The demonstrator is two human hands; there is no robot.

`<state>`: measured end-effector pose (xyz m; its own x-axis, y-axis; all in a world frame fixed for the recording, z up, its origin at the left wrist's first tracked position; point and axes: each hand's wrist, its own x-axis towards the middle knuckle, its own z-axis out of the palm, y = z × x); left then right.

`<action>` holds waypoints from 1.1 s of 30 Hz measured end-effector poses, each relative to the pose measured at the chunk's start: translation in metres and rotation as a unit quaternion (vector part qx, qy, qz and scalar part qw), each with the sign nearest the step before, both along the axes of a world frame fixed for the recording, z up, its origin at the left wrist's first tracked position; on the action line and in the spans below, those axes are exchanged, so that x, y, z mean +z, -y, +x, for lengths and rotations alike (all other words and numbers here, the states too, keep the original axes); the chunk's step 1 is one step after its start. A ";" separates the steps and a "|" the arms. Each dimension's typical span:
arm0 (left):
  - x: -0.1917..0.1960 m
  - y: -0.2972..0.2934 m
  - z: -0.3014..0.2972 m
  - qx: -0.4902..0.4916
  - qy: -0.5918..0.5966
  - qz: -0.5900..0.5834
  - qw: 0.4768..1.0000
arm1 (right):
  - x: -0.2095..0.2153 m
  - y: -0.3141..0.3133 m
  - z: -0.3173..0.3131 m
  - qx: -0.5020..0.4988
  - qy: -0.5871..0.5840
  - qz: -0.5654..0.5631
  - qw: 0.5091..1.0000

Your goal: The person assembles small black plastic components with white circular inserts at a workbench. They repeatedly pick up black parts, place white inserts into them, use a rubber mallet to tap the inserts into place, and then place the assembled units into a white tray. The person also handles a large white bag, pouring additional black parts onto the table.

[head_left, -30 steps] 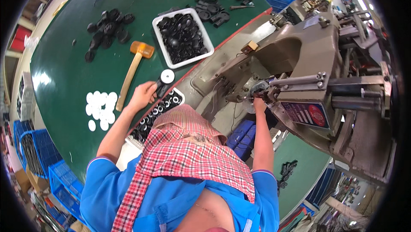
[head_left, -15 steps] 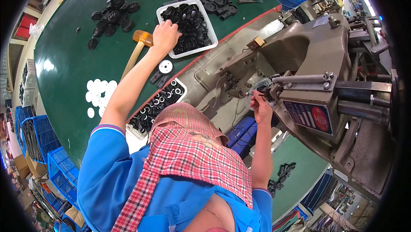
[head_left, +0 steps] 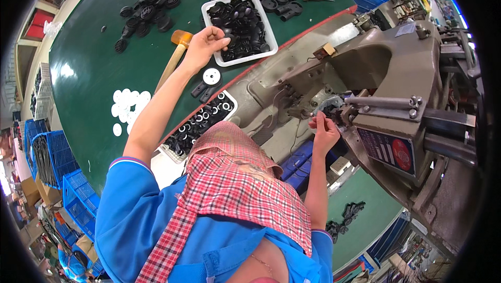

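My left hand point(head_left: 205, 47) is over the left rim of a white plastic tray point(head_left: 272, 44), its thumb and fingers closed together. Whatever they may pinch is too small to make out. Heaped in that tray are black round plastic parts point(head_left: 241, 22). On the right, my right hand point(head_left: 325, 136) is raised beside the working head of a grey-brown machine point(head_left: 389, 82). Its fingertips are pinched close to a small clear guard point(head_left: 330, 101); anything between them is too small to name.
A mallet point(head_left: 172, 64) lies left of my left forearm, near white discs point(head_left: 125, 106) and black wheels point(head_left: 147, 14). A black part with a white disc point(head_left: 211, 76) sits below the tray. Nearer me stands a second tray of black-and-white ringed parts point(head_left: 201, 121). Blue crates point(head_left: 57, 160) stand far left.
My left hand has drawn back from the parts to the tray's left rim, fingers now closed. My right hand remains pinched by the machine; the dark piece at its fingertips no longer shows clearly.
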<state>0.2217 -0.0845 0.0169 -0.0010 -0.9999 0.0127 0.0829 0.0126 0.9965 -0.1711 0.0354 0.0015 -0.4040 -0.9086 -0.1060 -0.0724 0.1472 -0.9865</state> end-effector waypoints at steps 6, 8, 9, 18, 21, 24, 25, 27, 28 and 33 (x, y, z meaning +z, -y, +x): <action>0.016 -0.056 0.017 0.032 -0.062 0.128 0.989 | -0.034 -0.013 -0.021 0.096 -0.390 -0.068 0.913; 0.007 -0.071 0.025 0.068 -0.035 0.171 0.982 | -0.032 -0.031 -0.007 0.112 -0.322 0.032 0.939; 0.001 -0.078 0.029 0.075 -0.040 0.193 0.978 | -0.031 -0.036 0.007 0.120 -0.289 0.082 0.946; -0.035 -0.089 0.024 0.102 0.275 0.144 0.945 | -0.038 0.060 0.211 0.438 -0.163 -0.212 0.859; -0.031 -0.093 0.026 0.084 0.295 0.156 0.939 | -0.053 0.066 0.236 0.455 -0.164 -0.220 0.847; -0.026 -0.098 0.034 0.089 0.334 0.156 0.925 | -0.056 0.059 0.251 0.442 -0.188 -0.225 0.848; -0.021 -0.100 0.037 0.088 0.347 0.155 0.921 | -0.055 0.057 0.255 0.434 -0.203 -0.221 0.850; -0.010 -0.105 0.036 0.094 0.354 0.157 0.917 | -0.051 0.052 0.262 0.415 -0.233 -0.213 0.854; -0.007 -0.108 0.036 0.099 0.334 0.165 0.923 | -0.052 0.051 0.266 0.397 -0.237 -0.232 0.856; -0.003 -0.112 0.035 0.082 0.253 0.189 0.945 | -0.053 0.050 0.273 0.394 -0.249 -0.207 0.860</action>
